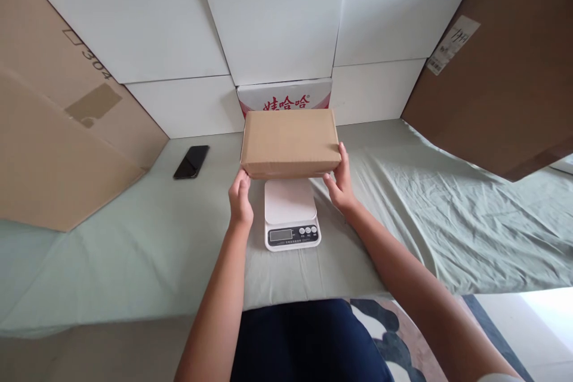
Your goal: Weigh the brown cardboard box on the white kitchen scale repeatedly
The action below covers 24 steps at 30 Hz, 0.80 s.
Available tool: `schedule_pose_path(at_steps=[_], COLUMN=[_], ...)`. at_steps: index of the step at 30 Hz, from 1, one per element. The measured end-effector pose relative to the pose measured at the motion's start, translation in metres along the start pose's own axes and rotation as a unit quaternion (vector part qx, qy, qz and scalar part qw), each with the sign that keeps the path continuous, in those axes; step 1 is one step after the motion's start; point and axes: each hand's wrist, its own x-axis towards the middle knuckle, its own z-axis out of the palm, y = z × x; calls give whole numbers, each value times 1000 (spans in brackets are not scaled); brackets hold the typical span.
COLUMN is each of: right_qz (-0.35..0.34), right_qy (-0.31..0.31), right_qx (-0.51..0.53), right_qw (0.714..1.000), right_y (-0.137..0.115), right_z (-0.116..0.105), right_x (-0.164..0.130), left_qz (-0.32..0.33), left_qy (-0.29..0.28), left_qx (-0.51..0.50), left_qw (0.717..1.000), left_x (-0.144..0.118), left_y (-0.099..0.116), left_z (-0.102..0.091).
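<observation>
Between my two hands is a closed brown cardboard box (290, 140). My left hand (240, 197) grips its lower left corner, with most of the fingers hidden beneath. At the lower right corner, my right hand (341, 182) has the thumb toward the near face and fingers along the side. Just below the box in the view, a white digital kitchen scale (290, 206) lies on the cloth, its display and buttons facing me. The box hides the scale's far edge, and I cannot tell whether the two touch.
A black phone (191, 162) lies on the green cloth (147, 268) to the left. White boxes (277, 30) wall off the back, with a red-lettered carton (286, 95) low in the middle. Large cardboard boxes stand at left (58, 119) and right (501, 71).
</observation>
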Motion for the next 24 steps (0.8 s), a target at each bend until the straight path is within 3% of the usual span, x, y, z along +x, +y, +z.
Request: schedule_pose_path(at_steps=[6, 9, 14, 24], right_qz=[-11, 1, 14, 6], right_qy=[-32, -45, -28, -29], right_qx=[-7, 0, -17, -15], right_qw=[999, 999, 999, 999], right_y=[-27, -35, -39, -41], right_z=[-16, -20, -20, -17], right_x=[-59, -75, -73, -68], left_qz=[12, 9, -14, -39], left_qy=[33, 40, -5, -2], left_qx=[21, 8, 11, 39], left_qw=[999, 999, 1000, 998], left_x=[-84, -112, -117, -109], left_y=[16, 18, 22, 19], left_z=[-25, -36, -35, -36])
